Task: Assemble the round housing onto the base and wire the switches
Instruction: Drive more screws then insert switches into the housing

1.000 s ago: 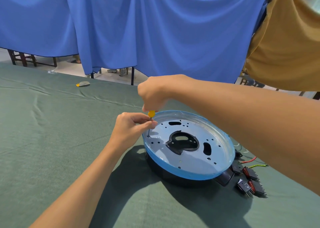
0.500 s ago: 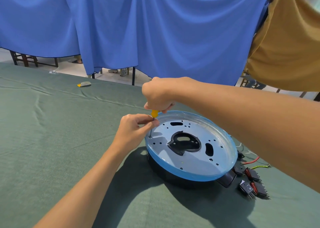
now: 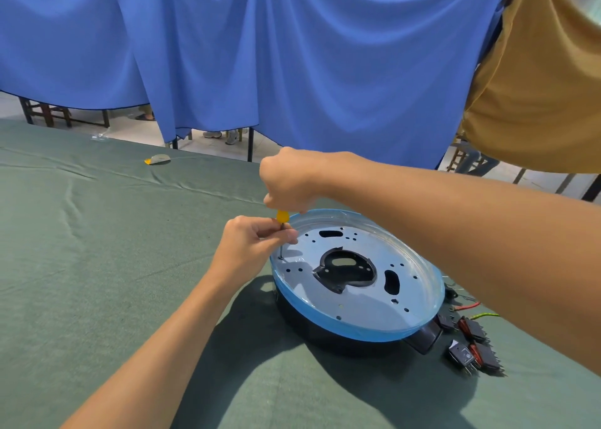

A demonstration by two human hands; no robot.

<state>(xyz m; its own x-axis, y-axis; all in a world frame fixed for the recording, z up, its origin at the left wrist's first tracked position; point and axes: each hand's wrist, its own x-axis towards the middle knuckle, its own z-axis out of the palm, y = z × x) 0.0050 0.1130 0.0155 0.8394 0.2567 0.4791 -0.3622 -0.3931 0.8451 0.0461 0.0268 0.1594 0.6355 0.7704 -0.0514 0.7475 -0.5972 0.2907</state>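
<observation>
Round housing (image 3: 364,308), a shallow metal plate with a blue-filmed rim, seated on the black base (image 3: 325,334) near the middle of the green worktop (image 3: 97,282). It looks stiff and fairly light, the film slick; I judge the rim the safest place to steady it. My right hand (image 3: 289,181) is closed round the handle of the yellow screwdriver (image 3: 282,216) from above; the fingers (image 3: 276,233) of my left hand (image 3: 250,249) pinch its shaft, tip standing in a hole by the left rim. Switches (image 3: 468,344) with red and green wires (image 3: 471,308) lie loose just beside the base, to the right. Whether a screw sits under the tip is too small to tell; my right forearm hides the housing's far edge.
</observation>
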